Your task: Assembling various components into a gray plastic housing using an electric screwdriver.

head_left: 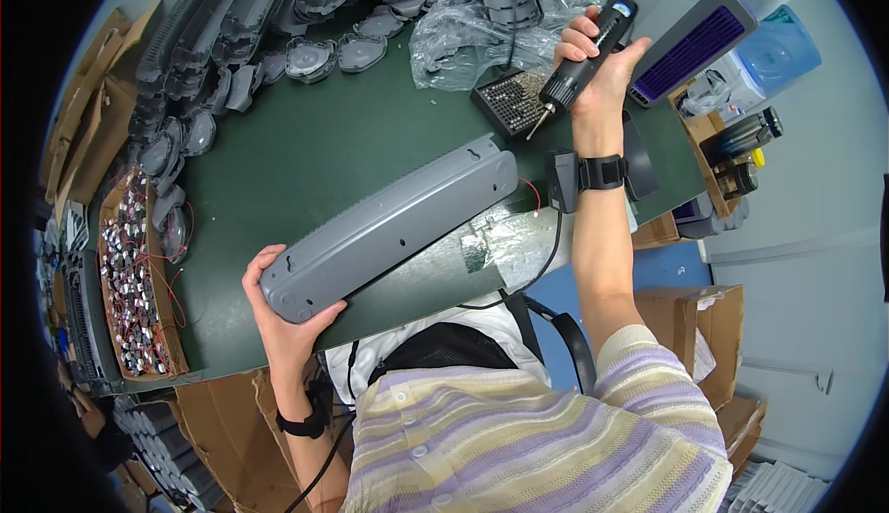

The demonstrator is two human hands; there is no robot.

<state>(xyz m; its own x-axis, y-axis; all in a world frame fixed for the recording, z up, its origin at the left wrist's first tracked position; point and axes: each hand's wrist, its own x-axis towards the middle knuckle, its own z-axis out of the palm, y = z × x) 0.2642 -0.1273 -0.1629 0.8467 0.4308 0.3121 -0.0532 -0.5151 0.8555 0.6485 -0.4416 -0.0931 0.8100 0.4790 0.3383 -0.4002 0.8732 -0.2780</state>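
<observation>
A long grey plastic housing (pixel 389 231) lies aslant on the green table, screw holes along its upper face. My left hand (pixel 285 314) grips its near left end, thumb on one side and fingers on the other. A short red wire (pixel 534 196) pokes out by its far right end. In my right hand (pixel 597 64) is a black electric screwdriver (pixel 589 55), held above the table with its bit slanting down to the left. The bit's tip is beside a black screw tray (pixel 512 106) filled with small screws. Whether a screw sits on the bit is too small to tell.
Grey plastic shells (pixel 250 13) crowd the table's far left edge. A cardboard box of wired connectors (pixel 134 272) stands at the left. Clear plastic bags (pixel 463 45) lie at the back. An upright unit with a purple grille (pixel 694 45) stands at the right, near bottles (pixel 741 138).
</observation>
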